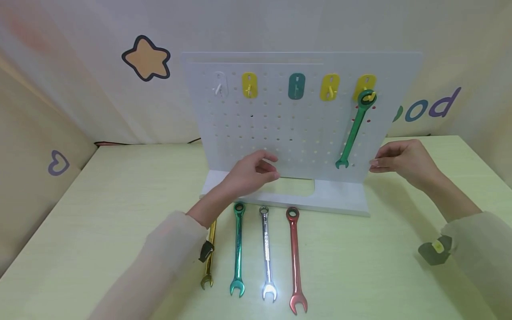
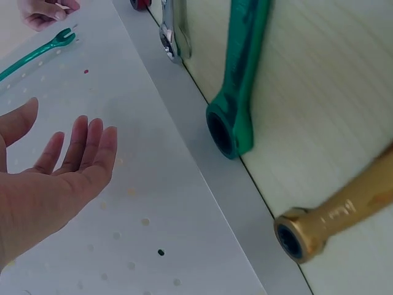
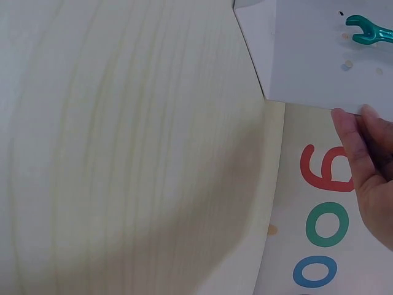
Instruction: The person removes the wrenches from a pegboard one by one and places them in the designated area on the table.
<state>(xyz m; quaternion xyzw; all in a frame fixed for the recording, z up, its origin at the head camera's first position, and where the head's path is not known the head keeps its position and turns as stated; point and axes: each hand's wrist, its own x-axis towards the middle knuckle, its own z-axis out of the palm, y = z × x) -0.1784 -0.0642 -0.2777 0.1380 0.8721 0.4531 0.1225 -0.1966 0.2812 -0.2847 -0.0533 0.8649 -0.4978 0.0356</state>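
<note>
A white pegboard [image 1: 224, 151] stands upright on a flat base. From its rightmost yellow hook hangs a green wrench [image 1: 353, 134], ring end up. At the board's right edge my right hand [image 1: 412, 162] pinches the edge between thumb and fingers, below the hanging wrench's level. My left hand [image 1: 253, 173] hovers before the board's lower part, fingers loosely bent and holding nothing. On the table before the base lie a gold wrench [image 1: 211, 253], partly hidden by the left sleeve, a second green wrench [image 1: 238, 249], a silver wrench [image 1: 266, 253] and a red wrench [image 1: 295, 262].
Along the board's top sit a white hook [image 1: 219, 84], a yellow hook [image 1: 250, 85], a teal hook [image 1: 296, 86] and another yellow hook [image 1: 330, 87], none bearing a wrench. The pale wooden table [image 1: 120, 200] reaches a printed curtain [image 1: 92, 98] behind.
</note>
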